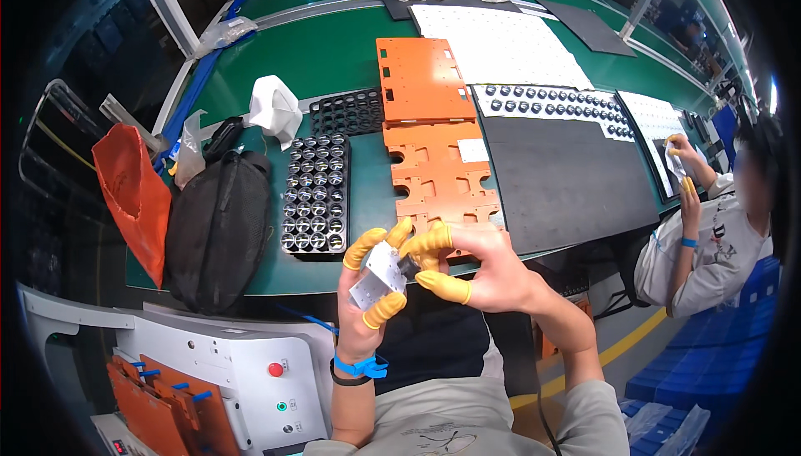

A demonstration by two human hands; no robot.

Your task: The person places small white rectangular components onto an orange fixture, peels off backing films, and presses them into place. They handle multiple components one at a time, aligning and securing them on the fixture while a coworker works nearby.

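In front of my body, my left hand [364,306] grips a small pale metal block [381,278] with several holes in its face. Yellow finger cots cover the fingertips of both hands, and a blue strap circles my left wrist. My right hand [484,268] pinches a short black cylindrical part [409,267] against the block's side; whether it sits in the block I cannot tell. Just beyond my hands lies an orange fixture plate [442,164] with cutouts, its hinged orange lid [424,80] laid back.
A black tray of round lenses [315,197] stands left of the fixture, near a black backpack [221,231] and an orange bag [132,193]. To the right are a black mat [567,181] and a white strip of black parts [551,105]. A co-worker [709,231] sits at the right.
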